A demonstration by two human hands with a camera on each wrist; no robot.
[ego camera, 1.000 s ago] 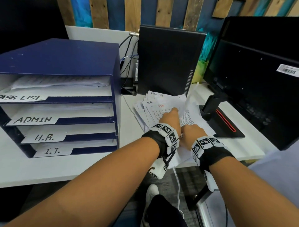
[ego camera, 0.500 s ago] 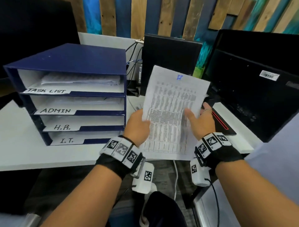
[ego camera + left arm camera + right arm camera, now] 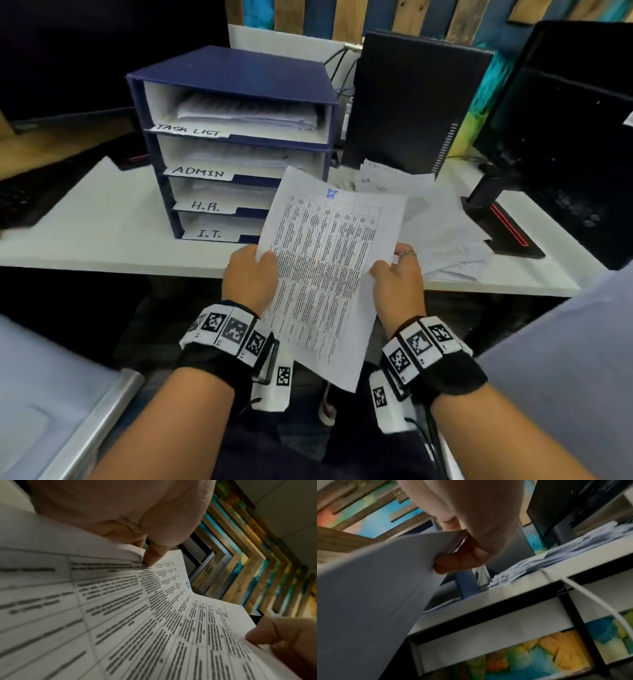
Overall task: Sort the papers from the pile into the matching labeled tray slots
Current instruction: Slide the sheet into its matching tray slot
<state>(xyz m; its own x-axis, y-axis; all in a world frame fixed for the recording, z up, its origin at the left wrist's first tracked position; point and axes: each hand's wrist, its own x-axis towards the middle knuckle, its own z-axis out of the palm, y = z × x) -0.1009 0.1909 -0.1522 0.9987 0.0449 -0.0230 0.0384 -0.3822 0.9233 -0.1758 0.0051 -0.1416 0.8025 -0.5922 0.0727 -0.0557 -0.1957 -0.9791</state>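
I hold a printed sheet (image 3: pixel 325 267) with a table of text and a blue mark near its top, in front of the desk edge. My left hand (image 3: pixel 251 274) pinches its left edge, thumb on the print (image 3: pixel 152 557). My right hand (image 3: pixel 399 274) pinches its right edge (image 3: pixel 447 555). The blue tray rack (image 3: pixel 236 144) stands behind on the left, with slots labeled TASK LIST, ADMIN, H.R. and I.T.; the sheet covers the right ends of the lower slots. The paper pile (image 3: pixel 428 219) lies on the desk to the right.
A black computer case (image 3: pixel 411 102) stands behind the pile. A monitor (image 3: pixel 565 120) and its stand base (image 3: pixel 503 226) are at the right. The white desk (image 3: pixel 102 222) stretches left of the rack. A chair arm (image 3: pixel 92 431) is at the lower left.
Both hands lifted one sheet off the pile and brought it toward me and left. It now sits lower, in front of the rack's lower slots.
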